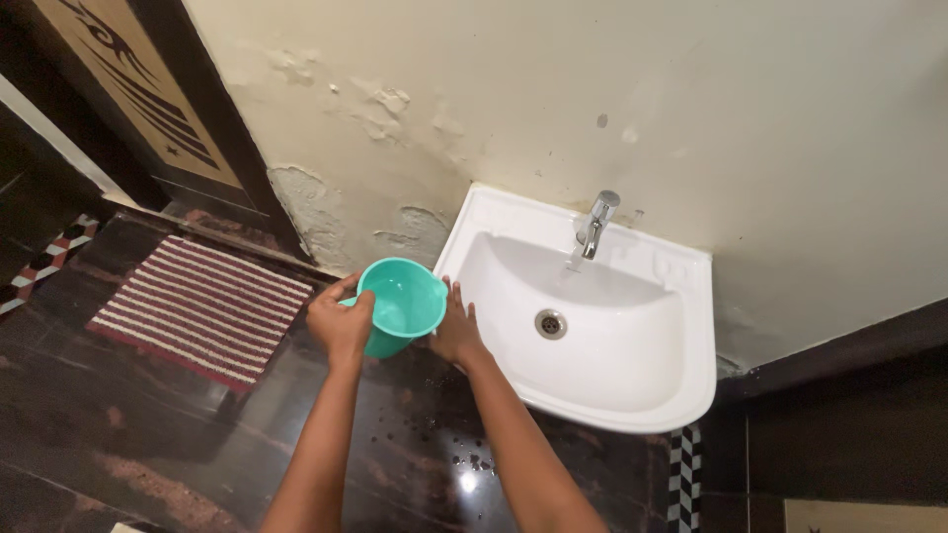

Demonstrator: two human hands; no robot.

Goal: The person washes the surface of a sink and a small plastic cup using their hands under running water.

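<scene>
Both forearms rise from the bottom middle of the frame and converge on a turquoise plastic jug (pixel 399 304) held just left of centre, beside the left rim of a white wall basin (pixel 681 390). The left hand (pixel 341 326) is closed around the jug's handle side, knuckles towards the camera. The right hand (pixel 457 331) lies flat against the jug's right wall, fingers pointing up, wrist straight. The jug's mouth tilts towards the camera. A chrome tap (pixel 595 223) stands at the basin's back edge; a striped mat (pixel 202 306) lies at the left on the dark floor (pixel 118 444).
</scene>
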